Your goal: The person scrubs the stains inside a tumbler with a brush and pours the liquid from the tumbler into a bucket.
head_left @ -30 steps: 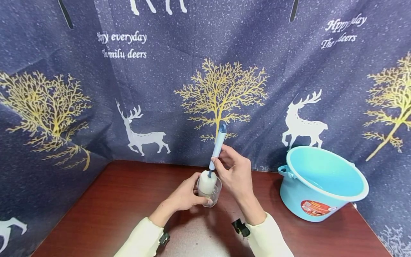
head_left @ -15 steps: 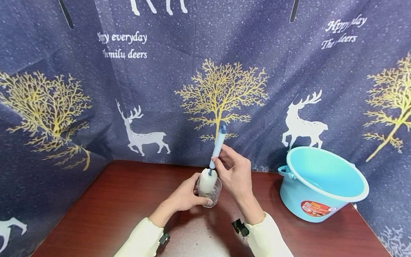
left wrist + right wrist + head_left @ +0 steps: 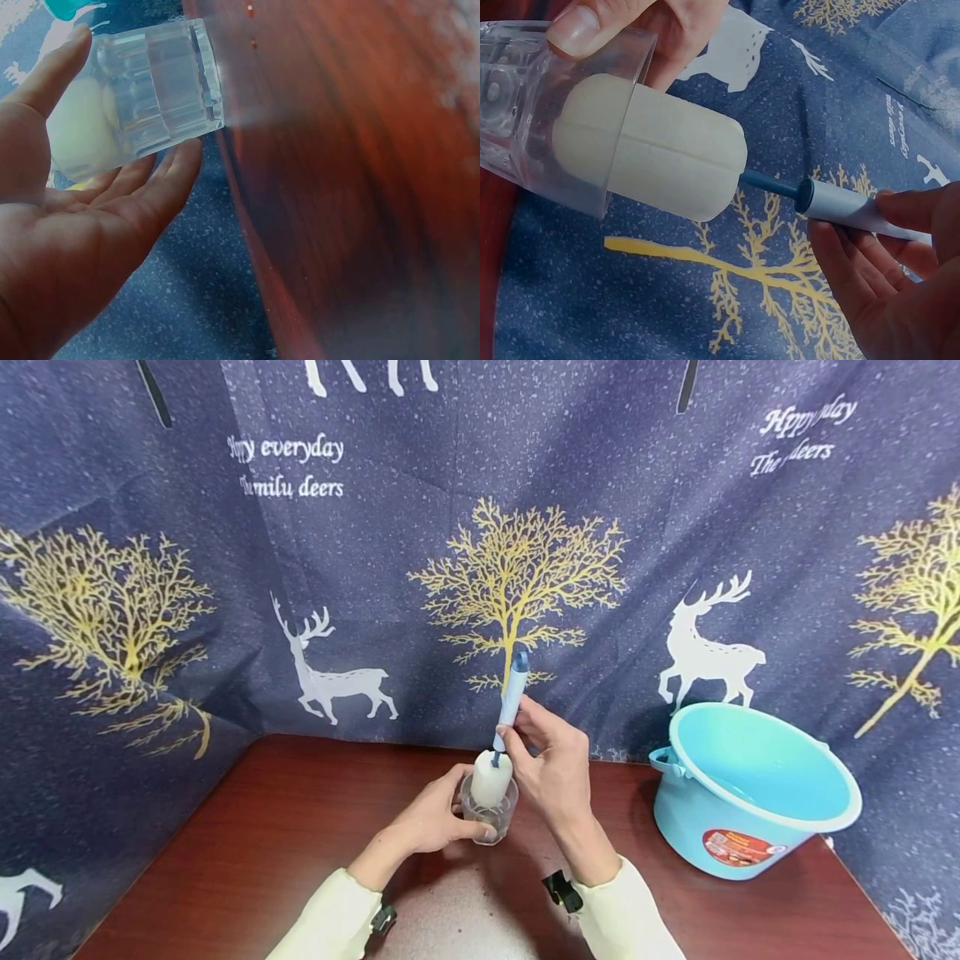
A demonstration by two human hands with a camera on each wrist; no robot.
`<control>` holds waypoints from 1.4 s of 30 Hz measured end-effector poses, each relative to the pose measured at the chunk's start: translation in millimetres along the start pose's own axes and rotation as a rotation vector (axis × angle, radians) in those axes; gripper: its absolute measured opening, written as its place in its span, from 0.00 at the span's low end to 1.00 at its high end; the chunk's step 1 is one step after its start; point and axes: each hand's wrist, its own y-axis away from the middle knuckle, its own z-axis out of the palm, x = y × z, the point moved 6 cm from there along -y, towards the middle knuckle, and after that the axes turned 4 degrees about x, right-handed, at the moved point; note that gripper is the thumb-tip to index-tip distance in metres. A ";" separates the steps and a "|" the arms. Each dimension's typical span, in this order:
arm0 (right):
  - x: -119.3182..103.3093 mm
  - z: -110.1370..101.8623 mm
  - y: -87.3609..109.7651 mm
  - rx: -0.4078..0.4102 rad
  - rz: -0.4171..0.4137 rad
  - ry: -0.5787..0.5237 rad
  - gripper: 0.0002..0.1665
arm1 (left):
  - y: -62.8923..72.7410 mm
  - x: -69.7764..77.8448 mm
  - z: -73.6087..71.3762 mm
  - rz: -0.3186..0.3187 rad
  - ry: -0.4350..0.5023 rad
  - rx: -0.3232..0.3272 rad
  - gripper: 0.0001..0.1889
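My left hand (image 3: 429,817) grips a clear faceted cup (image 3: 171,82) at the table's middle, thumb on the near side and fingers round the far side. A sponge cup brush (image 3: 679,150) with a cream-white cylindrical head stands partly inside the cup, its upper part above the rim. In my right hand (image 3: 553,767), thumb and fingers pinch the brush's pale blue handle (image 3: 512,697) near its lower end. The handle leans slightly right, its dark blue ring end uppermost. A short dark blue neck (image 3: 769,184) joins handle and sponge.
A light blue bucket (image 3: 750,839) with a red label stands on the right of the reddish-brown wooden table (image 3: 285,827). Behind the table hangs a dark blue cloth (image 3: 450,635) printed with white deer and yellow trees.
The sponge head has risen a little in the cup and shifted slightly right, with my right hand moving along. My left hand and the cup have stayed in place.
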 end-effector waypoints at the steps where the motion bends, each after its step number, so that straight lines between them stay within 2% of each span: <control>1: -0.8 -0.1 -0.2 -0.001 -0.008 0.005 0.25 | -0.2 0.1 -0.1 0.000 0.001 0.001 0.43; 7: -5.8 -2.3 -2.0 -0.001 -0.056 0.038 0.25 | -1.4 0.4 0.1 -0.001 0.012 0.005 0.43; 21: -11.1 -5.1 -0.5 -0.008 -0.110 0.088 0.22 | 0.9 0.2 2.9 -0.001 0.018 -0.003 0.43; 32: -13.2 -9.2 -3.6 -0.044 -0.089 0.133 0.23 | 1.1 1.5 2.1 0.008 -0.016 0.003 0.42; 42: -15.7 -9.7 -4.5 -0.068 -0.042 0.108 0.23 | 2.2 4.8 0.9 0.011 -0.015 0.001 0.42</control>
